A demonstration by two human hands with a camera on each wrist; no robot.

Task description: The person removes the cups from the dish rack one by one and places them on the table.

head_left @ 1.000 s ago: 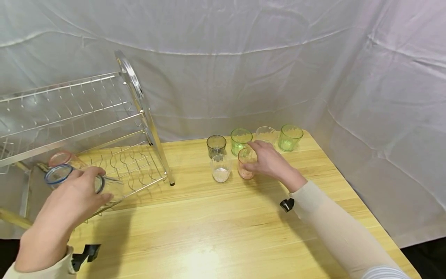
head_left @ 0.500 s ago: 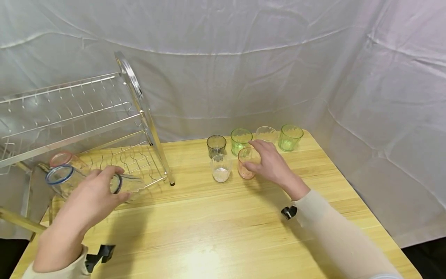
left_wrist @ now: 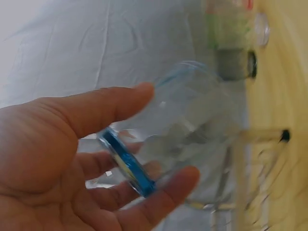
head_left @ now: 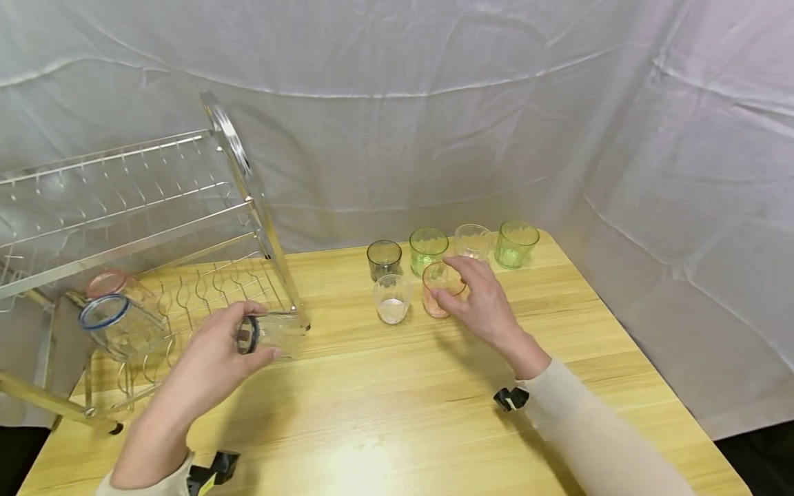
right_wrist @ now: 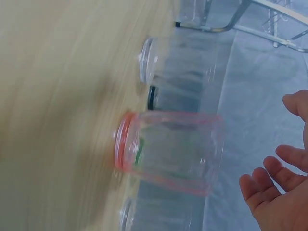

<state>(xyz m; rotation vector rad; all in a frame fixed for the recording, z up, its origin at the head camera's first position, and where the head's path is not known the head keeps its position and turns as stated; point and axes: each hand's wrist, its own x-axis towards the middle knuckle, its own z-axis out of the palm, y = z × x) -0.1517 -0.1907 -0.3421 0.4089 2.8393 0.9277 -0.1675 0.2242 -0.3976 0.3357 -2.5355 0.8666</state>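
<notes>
My left hand (head_left: 211,355) holds a clear drinking glass (head_left: 276,335) on its side, just off the front right corner of the rack. In the left wrist view the thumb and fingers curl around the lower part of this glass (left_wrist: 192,130), by its thick blue base, and its mouth points away from the palm. My right hand (head_left: 486,303) hovers beside a pink glass (head_left: 434,304), fingers loosely bent. The right wrist view shows a gap between those fingertips and the upright pink glass (right_wrist: 168,151).
A two-tier metal dish rack (head_left: 130,251) stands at the left. On its lower tier lie a blue-rimmed glass (head_left: 127,327) and a pink-rimmed one (head_left: 114,284). Near the pink glass stand a clear glass (head_left: 393,303), a grey one (head_left: 384,260), green ones (head_left: 517,246) and another clear one (head_left: 473,241).
My left hand has carried the clear glass rightward from over the rack's lower tier to its right front corner. The right hand has shifted slightly away from the pink glass.
</notes>
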